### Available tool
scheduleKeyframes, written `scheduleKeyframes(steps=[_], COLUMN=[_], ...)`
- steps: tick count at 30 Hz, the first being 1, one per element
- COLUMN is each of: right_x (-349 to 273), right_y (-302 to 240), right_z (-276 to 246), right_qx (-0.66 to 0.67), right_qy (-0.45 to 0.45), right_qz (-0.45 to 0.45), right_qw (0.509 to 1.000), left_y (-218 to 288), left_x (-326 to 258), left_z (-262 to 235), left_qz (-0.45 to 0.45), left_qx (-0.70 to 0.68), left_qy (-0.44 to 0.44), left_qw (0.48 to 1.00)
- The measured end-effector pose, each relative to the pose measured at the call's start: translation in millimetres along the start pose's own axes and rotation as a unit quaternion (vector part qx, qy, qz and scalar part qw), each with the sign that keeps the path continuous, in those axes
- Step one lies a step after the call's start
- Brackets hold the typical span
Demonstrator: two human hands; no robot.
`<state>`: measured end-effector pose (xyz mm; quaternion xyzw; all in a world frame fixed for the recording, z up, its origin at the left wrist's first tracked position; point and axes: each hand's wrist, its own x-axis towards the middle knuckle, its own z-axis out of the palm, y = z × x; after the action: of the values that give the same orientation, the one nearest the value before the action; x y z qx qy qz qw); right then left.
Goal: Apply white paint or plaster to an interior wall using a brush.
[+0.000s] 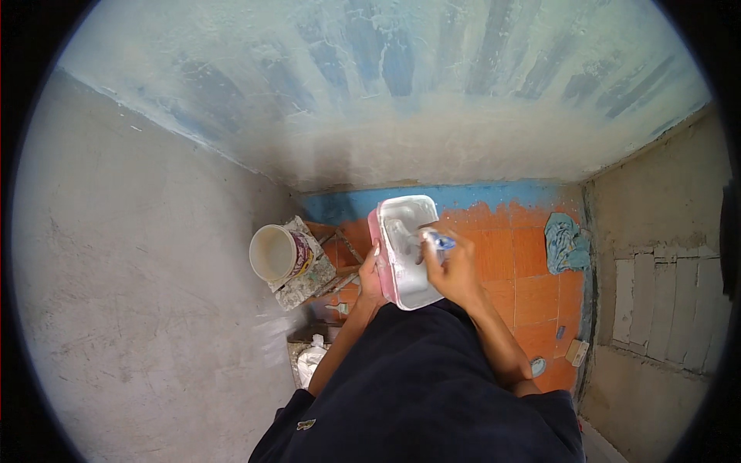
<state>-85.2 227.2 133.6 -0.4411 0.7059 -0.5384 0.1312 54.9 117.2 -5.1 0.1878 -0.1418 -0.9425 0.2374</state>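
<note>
A rectangular tub [410, 296], white inside and pink along its left outer side, is held up in front of my body, tilted so its inside shows. My left hand [371, 275] grips its left side, thumb near the rim. Smears of white paste or paint coat the tub's inner walls. Over the tub's right rim, my right hand [455, 270] is closed around a tool with a blue-and-white handle [441, 241]. The tool's working end reaches into the tub; its exact kind cannot be made out.
On the left, a white bucket [272, 255] stands on a paint-spattered wooden stand [307, 287]. A bluish cloth [566, 244] lies on the orange tiled floor [494, 255] by the right wall. Ahead rises a patchy blue-white wall [401, 108]. A white bag [312, 361] sits lower left.
</note>
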Motion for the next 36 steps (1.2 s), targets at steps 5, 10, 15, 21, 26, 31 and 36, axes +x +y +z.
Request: scheduleKeyframes(steps=[5,10,15,21,26,31,36], right_x=[8,-9,-5,3,6,-11,-4], right_y=[-9,0,-19,-2,-17,-12,-26], right_z=[-7,14,-5,9,-5,14,-11], right_qx=[0.006,0.035,0.045,0.028,0.042,0.063,0.068], right_qy=[0.013,-0.033,-0.019,-0.057,0.001,-0.096,-0.089], right_qz=[-0.003,-0.003,0.014,-0.039,-0.025,0.0,0.066], right_qw=[1.0,0.999,0.999,0.997,0.999,0.993,0.992], left_y=[18,19,27,23,26,22,20], left_x=[-15,-9,-11,-12,-22,-23,-26], left_z=[12,31,55,45,58,38,47], left_qz=[0.018,0.069,0.074,0.056,0.078,0.081,0.118], left_qx=[0.029,0.047,0.041,0.133,0.043,0.08,0.065], left_qy=[0.026,0.03,-0.014,-0.045,-0.057,-0.018,0.036], left_qw=[0.999,0.996,0.996,0.989,0.994,0.993,0.99])
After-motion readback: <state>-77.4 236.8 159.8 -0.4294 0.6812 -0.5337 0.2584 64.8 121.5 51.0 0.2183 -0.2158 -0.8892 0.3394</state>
